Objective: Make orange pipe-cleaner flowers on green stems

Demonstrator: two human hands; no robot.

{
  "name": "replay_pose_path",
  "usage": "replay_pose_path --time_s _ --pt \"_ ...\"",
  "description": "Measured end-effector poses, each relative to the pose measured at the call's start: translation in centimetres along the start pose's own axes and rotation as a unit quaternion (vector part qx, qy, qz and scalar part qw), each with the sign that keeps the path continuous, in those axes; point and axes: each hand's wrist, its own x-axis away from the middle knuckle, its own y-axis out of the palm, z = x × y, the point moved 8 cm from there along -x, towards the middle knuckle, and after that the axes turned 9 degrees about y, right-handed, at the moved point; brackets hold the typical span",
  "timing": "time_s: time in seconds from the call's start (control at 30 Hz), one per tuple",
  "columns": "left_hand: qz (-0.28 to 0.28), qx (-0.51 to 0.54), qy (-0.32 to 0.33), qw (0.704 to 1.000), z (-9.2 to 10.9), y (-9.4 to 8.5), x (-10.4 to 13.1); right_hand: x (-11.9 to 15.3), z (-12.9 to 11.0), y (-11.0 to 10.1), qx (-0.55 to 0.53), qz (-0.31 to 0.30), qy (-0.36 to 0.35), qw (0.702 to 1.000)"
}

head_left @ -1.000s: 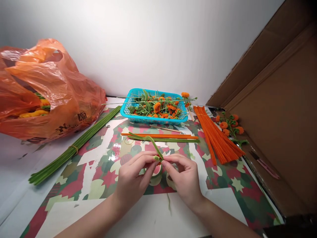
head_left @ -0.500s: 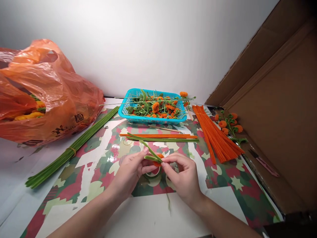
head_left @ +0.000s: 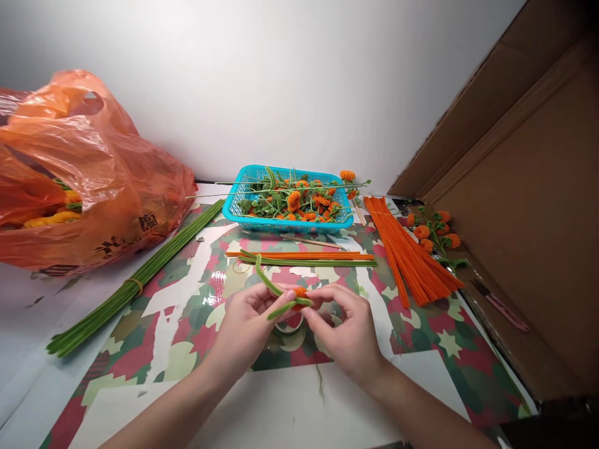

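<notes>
Between my hands is a small orange flower (head_left: 299, 292) with bent green fuzzy stems (head_left: 266, 274) at its left side. My left hand (head_left: 248, 321) pinches the flower and green stems from the left, its thumb on top. From the right, my right hand (head_left: 349, 321) closes thumb and index finger on the flower's right edge, where the green stem meets it. Just beyond them, loose orange stems (head_left: 304, 255) and green stems (head_left: 318, 263) lie across the camouflage-patterned mat (head_left: 187, 318).
A blue basket (head_left: 287, 224) holds orange flowers. Orange stems (head_left: 407, 255) fan out right of it, near more flowers (head_left: 423, 232) and a pink-handled knife (head_left: 505, 312). Left are a bundle of green stems (head_left: 140, 277) and an orange plastic bag (head_left: 107, 162). Cardboard (head_left: 524, 218) stands at right.
The green stems in my hands have spread apart, one now pointing up and one down to the left. My left thumb has moved right onto the flower.
</notes>
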Motion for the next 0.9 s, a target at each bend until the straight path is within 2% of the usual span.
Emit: replay_pose_path --time_s 0.1,0.23,0.37,0.47,0.53,0.6,0.67,0.73,0.8,0.83,0.9 --pt "0.011 -0.002 -0.017 1.000 -0.2 -0.4 -0.1 0.1 -1.5 -0.2 0.050 -0.012 -0.136 0.989" --pt "-0.013 -0.015 -0.062 0.998 -0.7 -0.5 -0.1 0.6 -2.7 0.1 0.158 -0.041 -0.273 0.948" --pt "-0.036 -0.015 -0.084 0.996 -0.9 -0.4 -0.2 1.0 -3.2 0.3 0.212 -0.041 -0.331 0.918" --pt "-0.012 -0.010 -0.077 0.997 -0.9 -0.6 -0.3 1.0 -3.1 0.4 0.209 -0.024 -0.325 0.922" --pt "0.026 -0.008 -0.061 0.998 -0.8 -0.9 -0.2 0.8 -2.6 0.6 0.184 -0.011 -0.282 0.941" --pt "0.059 -0.026 -0.030 0.997 -0.4 -1.1 0.0 0.5 -1.7 0.8 0.132 0.001 -0.203 0.970" --pt "0.082 -0.065 0.019 0.994 0.4 -1.0 0.3 0.3 -0.4 1.0 0.053 0.007 -0.089 0.995" --pt "0.102 -0.117 0.088 0.984 1.5 -0.9 1.0 0.3 1.3 1.4 -0.043 -0.001 0.063 0.997" --pt "0.115 -0.171 0.178 0.962 2.8 -0.6 1.9 0.9 2.8 2.4 -0.165 -0.038 0.204 0.964" --pt "0.119 -0.199 0.232 0.945 3.5 -0.4 2.4 1.3 3.3 3.1 -0.232 -0.069 0.265 0.933" --pt "0.104 -0.244 0.312 0.912 4.2 0.1 3.4 2.1 3.7 4.4 -0.347 -0.133 0.366 0.853"
